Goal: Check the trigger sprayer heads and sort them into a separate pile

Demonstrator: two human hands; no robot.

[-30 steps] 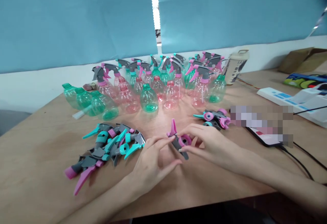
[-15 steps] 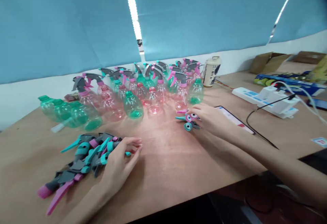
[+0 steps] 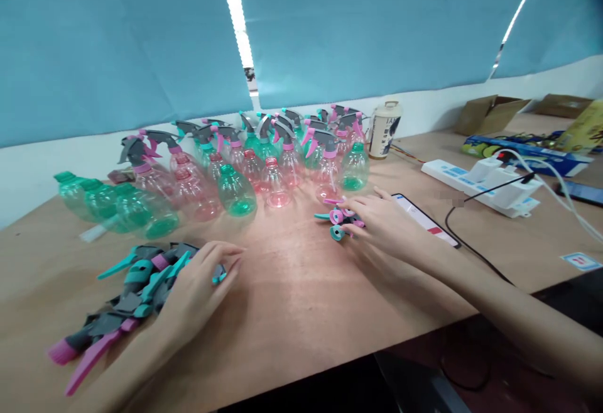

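Note:
My left hand [image 3: 200,290] is at the right edge of a pile of grey, teal and pink spray heads [image 3: 136,287], its thumb and fingers curved with a gap between them. A teal and grey piece shows behind its fingers. My right hand [image 3: 384,221] rests over a small group of pink and teal spray heads [image 3: 336,215], its fingers spread; no firm grip on them is visible. Beyond the hands stand green and pink clear bottles, among them an uncapped green bottle [image 3: 237,193] and a pink bottle with a spray head [image 3: 327,171].
A phone [image 3: 424,219] lies beside my right forearm. Farther right are a white power strip [image 3: 480,183] with cables, a blue box [image 3: 532,154] and an open cardboard box [image 3: 490,114]. A printed cup [image 3: 385,130] stands behind the bottles.
My left hand has shifted left, over the edge of the pile. The fingers of my right hand have spread above the small group. The whole view has shifted slightly.

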